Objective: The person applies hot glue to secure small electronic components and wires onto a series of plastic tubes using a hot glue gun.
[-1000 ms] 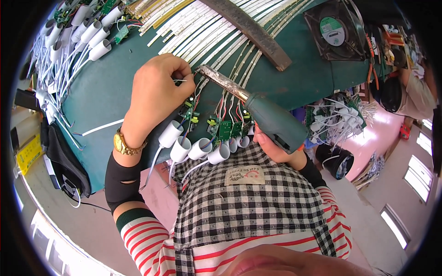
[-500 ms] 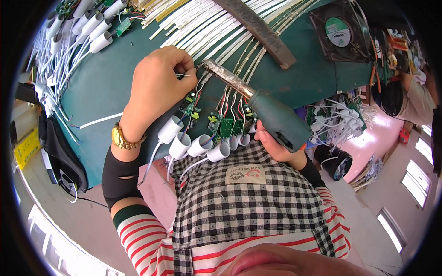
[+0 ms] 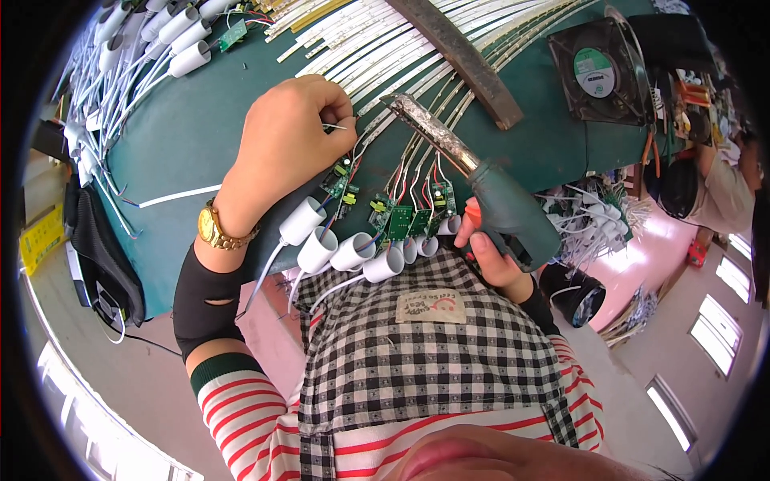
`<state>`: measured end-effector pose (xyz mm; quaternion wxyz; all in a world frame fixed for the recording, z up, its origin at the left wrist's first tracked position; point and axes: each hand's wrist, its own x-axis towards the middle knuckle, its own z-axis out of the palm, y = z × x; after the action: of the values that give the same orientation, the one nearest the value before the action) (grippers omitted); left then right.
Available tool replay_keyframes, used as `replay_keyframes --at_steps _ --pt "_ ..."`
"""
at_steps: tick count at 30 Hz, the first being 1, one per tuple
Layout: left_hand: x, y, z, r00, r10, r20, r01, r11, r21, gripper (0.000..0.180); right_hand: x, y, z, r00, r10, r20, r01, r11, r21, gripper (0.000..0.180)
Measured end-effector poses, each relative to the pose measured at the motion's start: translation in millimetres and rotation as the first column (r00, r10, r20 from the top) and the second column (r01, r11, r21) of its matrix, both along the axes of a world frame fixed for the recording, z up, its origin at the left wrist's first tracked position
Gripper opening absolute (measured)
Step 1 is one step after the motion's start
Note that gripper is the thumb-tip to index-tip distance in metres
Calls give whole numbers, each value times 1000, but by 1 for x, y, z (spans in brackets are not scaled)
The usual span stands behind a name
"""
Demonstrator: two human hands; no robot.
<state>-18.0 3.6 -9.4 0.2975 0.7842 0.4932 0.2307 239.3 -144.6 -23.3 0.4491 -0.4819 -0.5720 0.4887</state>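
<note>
My left hand [image 3: 290,140] is closed in a pinch above the green mat. A thin white wire [image 3: 335,126] sticks out at its fingertips, beside the ends of the LED strips [image 3: 401,70]. My right hand [image 3: 499,263] grips the dark green handle of a soldering gun [image 3: 515,215]. Its scorched metal barrel points up and left, and the tip stands a little apart from my left fingers. Between the hands, several small green circuit boards [image 3: 398,224] lie at the mat's near edge, joined by red, white and black wires to strips. White plastic caps [image 3: 318,249] with cables sit below them.
A rusty metal bar [image 3: 465,64] lies across the strips. At the far right stands a black fan [image 3: 595,72]. White capped cables [image 3: 172,40] are heaped at the far left, and more boards with wires [image 3: 589,215] at the right. A black bag [image 3: 100,248] hangs left.
The soldering gun has drawn away to the right from my left fingertips, where its tip was close. The view has shifted slightly. My left hand keeps its pinch.
</note>
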Motion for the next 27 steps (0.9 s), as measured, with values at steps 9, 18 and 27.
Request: replay_keyframes --at_steps 9,18,27 --pt "0 1 0 1000 -1 -5 1 1000 -5 6 1 -3 -3 999 -25 -30 24 999 -33 8" --pt "0 0 1 1000 -4 0 4 1000 -18 6 -3 -3 -3 991 -96 93 99 995 -19 15" --pt "-7 2 9 984 -178 -5 178 984 20 14 1 -5 -10 996 -22 90 20 1000 16 34"
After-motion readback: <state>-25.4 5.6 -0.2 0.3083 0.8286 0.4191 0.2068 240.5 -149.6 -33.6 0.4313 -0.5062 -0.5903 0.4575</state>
